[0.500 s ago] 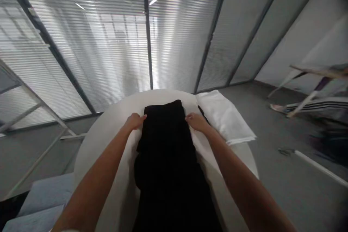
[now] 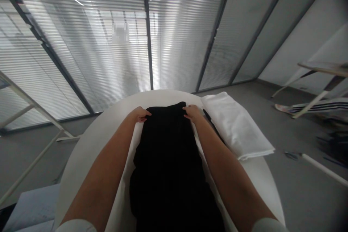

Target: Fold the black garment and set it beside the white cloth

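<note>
Here both hands (image 2: 165, 113) pinch black garment's (image 2: 168, 159) far edge.

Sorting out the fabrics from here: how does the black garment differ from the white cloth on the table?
The black garment lies spread lengthwise down the middle; the white cloth sits folded at the right edge. Left hand and right hand grip the black garment's far corners; the white cloth is untouched. Both rest on the round white table.

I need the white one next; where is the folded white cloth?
The folded white cloth lies on the round white table, right of the black garment, beside the right hand.
</note>
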Motion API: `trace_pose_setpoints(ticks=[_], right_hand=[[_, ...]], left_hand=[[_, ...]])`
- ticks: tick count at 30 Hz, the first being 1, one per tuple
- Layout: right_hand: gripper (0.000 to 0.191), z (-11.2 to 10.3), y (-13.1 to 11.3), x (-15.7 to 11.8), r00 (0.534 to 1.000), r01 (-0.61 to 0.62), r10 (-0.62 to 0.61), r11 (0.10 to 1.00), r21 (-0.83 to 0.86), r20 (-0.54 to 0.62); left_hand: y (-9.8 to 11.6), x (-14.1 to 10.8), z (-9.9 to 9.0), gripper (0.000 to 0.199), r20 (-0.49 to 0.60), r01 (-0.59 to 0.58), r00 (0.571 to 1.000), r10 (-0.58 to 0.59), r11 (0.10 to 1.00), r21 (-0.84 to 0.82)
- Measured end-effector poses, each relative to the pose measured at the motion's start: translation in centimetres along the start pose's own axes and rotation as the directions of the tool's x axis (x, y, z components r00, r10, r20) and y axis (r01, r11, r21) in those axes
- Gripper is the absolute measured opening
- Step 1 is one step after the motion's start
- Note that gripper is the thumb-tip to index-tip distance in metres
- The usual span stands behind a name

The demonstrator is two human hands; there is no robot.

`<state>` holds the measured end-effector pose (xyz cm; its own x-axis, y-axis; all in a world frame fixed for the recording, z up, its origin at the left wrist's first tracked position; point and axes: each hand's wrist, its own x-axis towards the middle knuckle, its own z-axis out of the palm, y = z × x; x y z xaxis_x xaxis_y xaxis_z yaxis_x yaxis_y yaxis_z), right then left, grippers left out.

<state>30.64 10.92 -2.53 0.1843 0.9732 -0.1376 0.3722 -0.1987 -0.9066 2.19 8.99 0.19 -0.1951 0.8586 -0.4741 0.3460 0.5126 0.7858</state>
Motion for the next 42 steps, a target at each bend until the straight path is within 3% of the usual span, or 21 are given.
trace_pose_setpoints(ticks=[4,7,11,15,19,26,35,39,42], right_hand=[[0.039,0.3,0.0,0.7,0.991,-0.131,0.132,0.978,0.162,0.005],[0.023,0.0,0.1,0.8,0.987,-0.16,0.145,0.95,0.268,0.073],[0.018,-0.9,-0.4,0.8,0.981,-0.174,0.128,0.912,0.371,0.145],[0.022,-1.9,-1.5,0.1,0.983,-0.132,0.051,0.866,0.482,0.179],[0.022,-2.4,-2.0,-0.8,0.976,-0.037,-0.107,0.777,0.628,0.189],[0.026,-1.6,-1.5,-0.9,0.953,0.04,-0.239,0.712,0.701,0.188],[0.041,-2.6,-1.9,-1.2,0.972,0.099,-0.201,0.814,0.572,0.119],[0.064,-3.4,-2.0,-1.4,0.973,0.1,-0.202,0.81,0.578,0.114],[0.067,-4.7,-2.3,-1.7,0.963,0.054,-0.183,0.854,0.517,0.2]], left_hand=[[0.0,0.5,-0.3,0.023,0.056,-0.048,0.997,0.055,0.992,-0.117],[-0.3,0.1,-0.6,0.019,0.121,-0.104,0.984,0.134,0.969,-0.224],[-0.2,-0.9,-0.8,0.026,0.168,-0.141,0.958,0.231,0.893,-0.427],[0.4,-1.7,-1.6,0.032,0.194,-0.179,0.933,0.304,0.857,-0.484],[0.3,-2.0,-2.6,0.033,0.179,-0.301,0.866,0.466,0.774,-0.557],[-0.7,-1.9,-3.8,0.032,0.154,-0.41,0.832,0.533,0.777,-0.477],[-0.7,-2.2,-4.9,0.036,0.209,-0.423,0.816,0.538,0.804,-0.419],[-0.8,-2.9,-5.5,0.035,0.306,-0.417,0.786,0.538,0.826,-0.379],[-0.9,-3.8,-6.4,0.037,0.435,-0.41,0.736,0.518,0.853,-0.322]])
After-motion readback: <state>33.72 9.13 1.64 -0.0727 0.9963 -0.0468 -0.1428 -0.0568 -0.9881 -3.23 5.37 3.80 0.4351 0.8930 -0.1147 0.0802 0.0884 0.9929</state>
